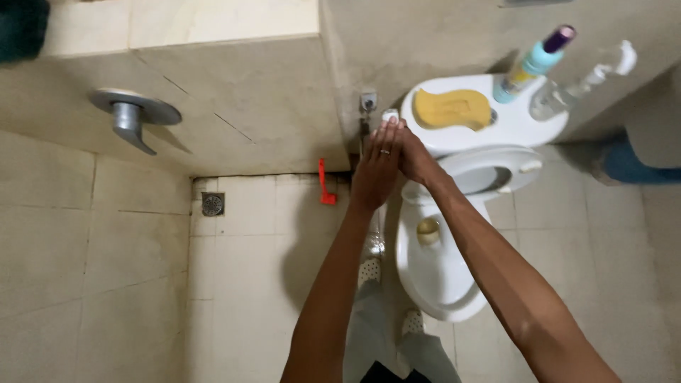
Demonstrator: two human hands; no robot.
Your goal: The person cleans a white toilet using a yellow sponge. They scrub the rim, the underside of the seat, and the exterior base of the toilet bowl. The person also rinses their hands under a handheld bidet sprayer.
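Observation:
My left hand, with a ring on one finger, and my right hand are pressed flat together, palm to palm, fingers straight and pointing at the wall. They are held in front of the white toilet tank. A small white object shows right at the fingertips, beside the tank's left edge. Whether it is held or merely behind the fingers is unclear. Nothing shows between the palms.
The toilet bowl stands below my arms. On the tank lie a yellow sponge, a blue and purple bottle and a clear pump bottle. A floor drain, a red item, a metal wall fitting and another person's leg are nearby.

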